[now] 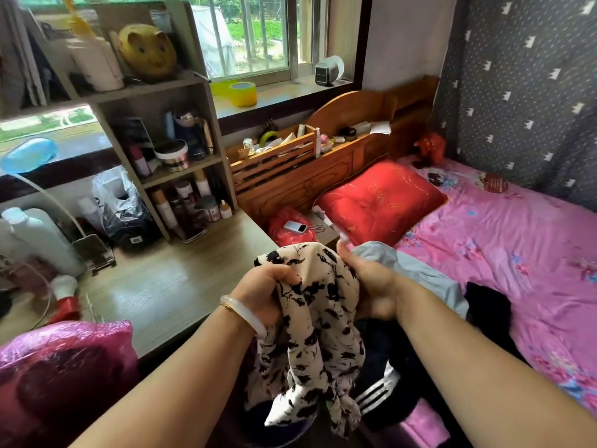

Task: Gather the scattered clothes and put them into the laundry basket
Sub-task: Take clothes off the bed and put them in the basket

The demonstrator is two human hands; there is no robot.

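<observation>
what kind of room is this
Most likely a lived-in bedroom: a bed with a pink sheet and red pillow, a wooden headboard, and shelves crowded with toiletry bottles.

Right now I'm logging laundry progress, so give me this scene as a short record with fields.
left hand: left hand grips the black-and-white patterned garment
right hand: right hand grips the same garment
garment position: held up, its lower end hanging over a dark container, only partly visible
clothes on bed: grey garment, black garment, dark striped garment
bed: pink sheet, red pillow
</observation>
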